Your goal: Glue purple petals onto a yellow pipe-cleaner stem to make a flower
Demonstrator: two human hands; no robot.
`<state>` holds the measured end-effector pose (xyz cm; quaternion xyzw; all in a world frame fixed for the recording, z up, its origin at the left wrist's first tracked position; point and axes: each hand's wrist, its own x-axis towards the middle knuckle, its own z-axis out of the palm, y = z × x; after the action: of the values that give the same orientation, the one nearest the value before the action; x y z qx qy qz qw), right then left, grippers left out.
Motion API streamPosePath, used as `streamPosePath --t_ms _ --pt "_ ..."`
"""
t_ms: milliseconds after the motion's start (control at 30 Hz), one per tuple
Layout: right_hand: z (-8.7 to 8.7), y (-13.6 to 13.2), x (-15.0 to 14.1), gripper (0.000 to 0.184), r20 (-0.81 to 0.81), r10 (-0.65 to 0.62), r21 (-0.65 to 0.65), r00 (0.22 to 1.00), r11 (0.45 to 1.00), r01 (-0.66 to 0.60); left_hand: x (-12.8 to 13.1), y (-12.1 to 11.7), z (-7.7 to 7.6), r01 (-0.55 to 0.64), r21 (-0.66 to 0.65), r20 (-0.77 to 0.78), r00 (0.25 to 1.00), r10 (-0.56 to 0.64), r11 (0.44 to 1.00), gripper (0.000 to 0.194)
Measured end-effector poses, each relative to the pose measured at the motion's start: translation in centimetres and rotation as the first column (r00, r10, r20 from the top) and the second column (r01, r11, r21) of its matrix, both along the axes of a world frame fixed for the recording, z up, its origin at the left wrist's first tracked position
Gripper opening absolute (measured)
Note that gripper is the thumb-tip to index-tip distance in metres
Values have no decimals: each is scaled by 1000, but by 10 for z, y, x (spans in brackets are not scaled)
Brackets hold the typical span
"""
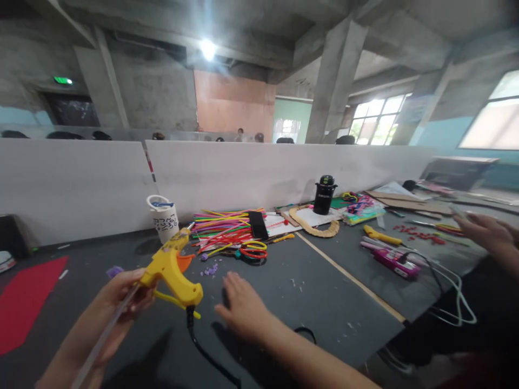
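Observation:
My left hand [132,294] is closed around the rear of a yellow hot glue gun [172,270], nozzle pointing up and away. A clear glue stick [103,337] sticks out of its back end towards me, and a black cord hangs from the handle. Beneath the gun a yellow stem-like strip [174,302] shows, partly hidden; I cannot tell whether the hand holds it too. Over the dark table my right hand [245,308] is empty, fingers stretched. Just beyond it lie small purple bits [211,268]. Behind them is a pile of coloured pipe cleaners [227,229] with a black phone [258,225] on it.
A white mug [165,222] stands behind the glue gun; red sheet [28,302] at left. Further right are a black tumbler [325,195], a curved tan piece [316,229], a second glue gun [381,236], a pink power strip [395,263] with cables, and another person's hand [484,229].

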<state>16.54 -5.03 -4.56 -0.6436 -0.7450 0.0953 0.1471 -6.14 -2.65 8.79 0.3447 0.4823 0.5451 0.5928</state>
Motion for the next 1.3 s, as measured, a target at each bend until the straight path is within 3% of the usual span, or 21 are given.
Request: streamPosePath --t_ms 133,233,367,500,567,633,767,867,967,1100,1200,1300 --pt "-16 6 -65 75 -38 262 11 964 965 -261 -4 -2 -5 116 39 -33 993 -115 992 8" --pt "-23 11 -71 76 -39 319 22 947 948 -319 -9 -2 -8 104 53 -52 993 -101 993 10" --pt "-21 21 -42 70 -11 192 35 981 981 -191 -10 -3 -10 121 54 -50 992 -118 991 10" --pt "-6 24 1 38 36 -72 61 997 996 70 -12 0 -16 111 21 -23 994 -111 994 10" --pt "3 24 10 31 51 -146 91 988 986 141 -12 3 -20 95 16 -5 995 -95 995 12" --pt "8 24 3 29 61 -117 119 991 987 109 -8 5 -23 137 51 12 990 -138 989 8" --pt "-1 27 -41 44 74 121 102 990 986 -128 2 4 -23 171 75 18 985 -172 982 12" --pt "-12 28 -57 55 75 130 71 989 988 -135 0 -2 -20 150 58 12 988 -151 987 12" --pt "-14 31 -42 42 89 2 54 996 999 -6 -7 -5 -19 105 44 19 994 -106 994 12" --pt "-2 36 -11 30 113 -157 73 981 986 150 -6 -2 -22 73 39 37 997 -74 997 11" --pt "0 40 -5 30 121 -107 131 987 987 91 3 4 -25 107 57 45 993 -109 993 13" --pt "-9 45 -11 34 130 -35 161 991 987 14 8 7 -29 167 64 47 984 -170 984 18"
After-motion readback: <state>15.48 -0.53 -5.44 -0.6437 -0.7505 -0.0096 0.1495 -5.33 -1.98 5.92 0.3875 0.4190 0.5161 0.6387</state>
